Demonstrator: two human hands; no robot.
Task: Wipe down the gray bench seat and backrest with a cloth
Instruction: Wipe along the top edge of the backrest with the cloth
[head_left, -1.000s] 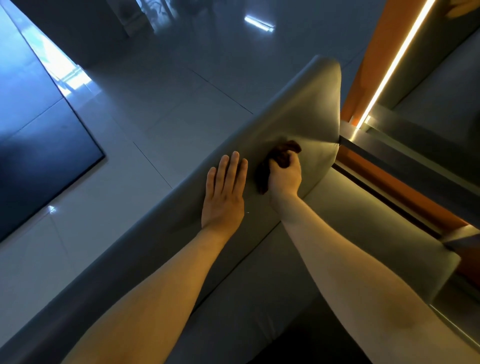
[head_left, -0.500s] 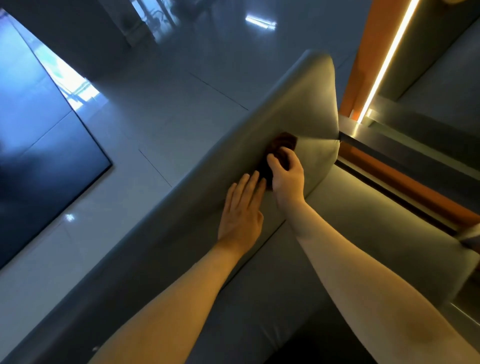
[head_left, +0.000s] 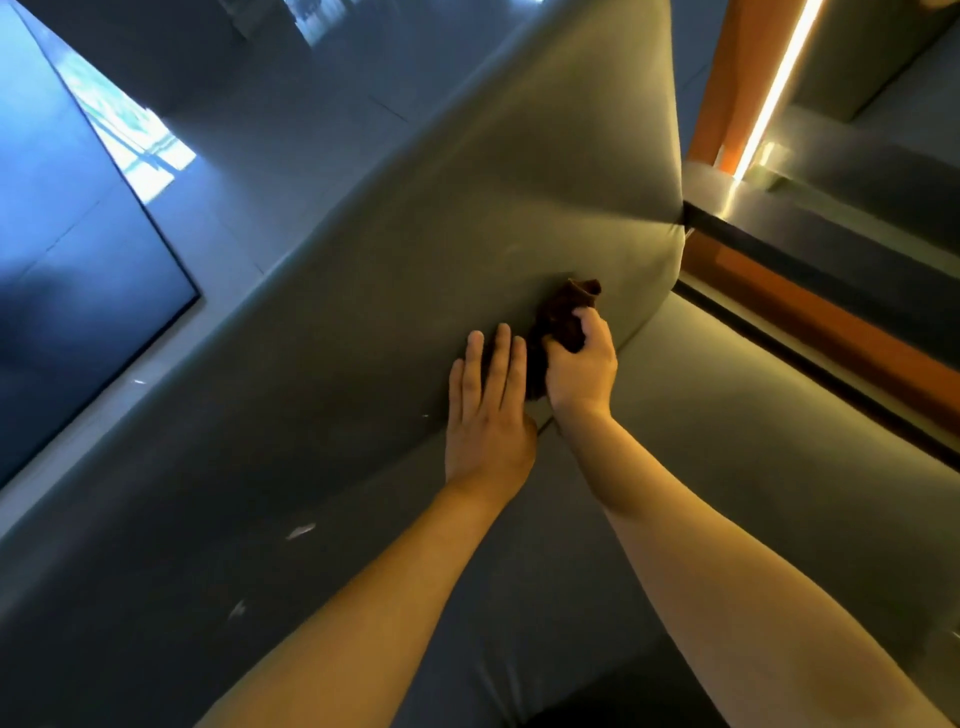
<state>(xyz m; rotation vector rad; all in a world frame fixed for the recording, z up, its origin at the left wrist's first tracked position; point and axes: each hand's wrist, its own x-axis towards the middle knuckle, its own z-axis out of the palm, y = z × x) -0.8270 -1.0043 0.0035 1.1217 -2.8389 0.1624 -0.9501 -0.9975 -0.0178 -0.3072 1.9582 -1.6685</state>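
- The right hand (head_left: 579, 371) has its grip clamped on a dark brown cloth (head_left: 563, 317): the fingers curl over the bunched fabric, and a crumpled end sticks out beyond them on the far side.
- The cloth is pressed against the gray backrest (head_left: 415, 291), low on its face and toward its far right end, just above the seam where the backrest meets the seat (head_left: 753, 441).
- The left hand (head_left: 488, 415) lies flat on the backrest just left of the cloth, its grip apart, with the fingers straight, close together and pointing away from the person. It holds nothing.
- The two hands are side by side, nearly touching, with the cloth's lower part between them.
- Both bare forearms reach in from the near edge, the right one crossing over the seat.
- Two small pale marks (head_left: 300, 530) show on the backrest nearer the person, left of the left forearm.
- Beyond the backrest on the left is a glossy tiled floor (head_left: 249, 171) with a large dark panel (head_left: 62, 260) at the far left.
- On the right, past the seat, run an orange band (head_left: 831, 332) and a bright light strip (head_left: 774, 98).
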